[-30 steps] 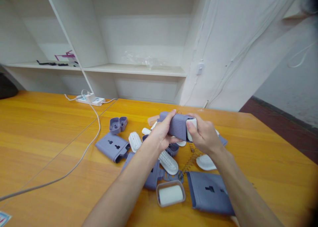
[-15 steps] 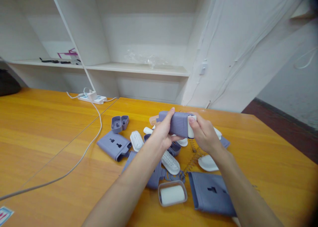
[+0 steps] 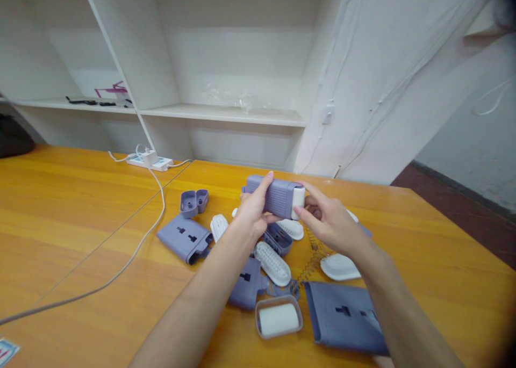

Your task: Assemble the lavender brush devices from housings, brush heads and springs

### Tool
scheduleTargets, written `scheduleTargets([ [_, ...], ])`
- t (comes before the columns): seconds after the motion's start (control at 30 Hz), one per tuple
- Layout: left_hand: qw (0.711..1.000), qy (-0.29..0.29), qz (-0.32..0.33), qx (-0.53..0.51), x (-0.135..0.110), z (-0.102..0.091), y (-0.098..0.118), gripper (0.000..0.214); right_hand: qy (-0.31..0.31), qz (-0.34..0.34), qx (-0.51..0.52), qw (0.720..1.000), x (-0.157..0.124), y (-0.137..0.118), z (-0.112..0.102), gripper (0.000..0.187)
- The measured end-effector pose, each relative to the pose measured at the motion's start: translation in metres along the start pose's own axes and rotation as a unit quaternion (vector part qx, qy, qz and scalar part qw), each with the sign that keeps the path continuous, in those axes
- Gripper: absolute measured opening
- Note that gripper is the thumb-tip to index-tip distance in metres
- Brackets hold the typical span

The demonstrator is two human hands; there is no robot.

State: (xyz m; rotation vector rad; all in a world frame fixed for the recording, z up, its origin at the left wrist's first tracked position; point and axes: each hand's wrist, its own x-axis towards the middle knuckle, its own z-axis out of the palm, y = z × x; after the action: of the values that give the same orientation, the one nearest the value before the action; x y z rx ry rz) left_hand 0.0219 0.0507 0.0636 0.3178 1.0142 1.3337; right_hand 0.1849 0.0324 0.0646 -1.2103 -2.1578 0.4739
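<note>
Above wooden worktop (image 3: 80, 207), clasping purple casing (image 3: 279, 199) in left hand (image 3: 253, 215), pinching white end piece (image 3: 298, 198) at casing's right with right hand (image 3: 336, 220); might jam if pushed crookedly, or slip if loosely held.

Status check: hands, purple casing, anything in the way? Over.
Left hand gripping ribbed purple casing. Right hand at its white end piece, fingers partly spread. Nothing seen blocking; loose parts lie on the tabletop below.
</note>
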Motion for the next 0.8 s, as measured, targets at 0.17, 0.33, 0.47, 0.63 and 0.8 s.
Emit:
scheduleTargets([
  [0.17,1.000,-0.011,0.021,-0.003,0.003,-0.002,0.007,0.059,0.071,0.012,0.026,0.997,0.002,0.010,-0.003,0.043],
  [0.33,0.998,0.000,0.061,-0.023,0.000,-0.003,0.011,0.056,0.144,0.090,0.139,0.976,0.005,0.009,0.003,0.056],
  [0.47,0.995,0.031,0.092,-0.010,0.001,-0.002,0.008,0.061,0.089,0.104,0.254,0.957,0.001,-0.013,0.000,0.070],
  [0.63,0.990,0.066,0.126,-0.024,0.008,-0.006,0.012,0.062,0.269,0.130,0.327,0.897,-0.005,-0.021,-0.022,0.021],
  [0.8,0.993,0.032,0.114,-0.023,0.004,-0.008,0.017,0.065,0.241,0.135,0.294,0.915,-0.002,-0.011,-0.023,0.016],
])
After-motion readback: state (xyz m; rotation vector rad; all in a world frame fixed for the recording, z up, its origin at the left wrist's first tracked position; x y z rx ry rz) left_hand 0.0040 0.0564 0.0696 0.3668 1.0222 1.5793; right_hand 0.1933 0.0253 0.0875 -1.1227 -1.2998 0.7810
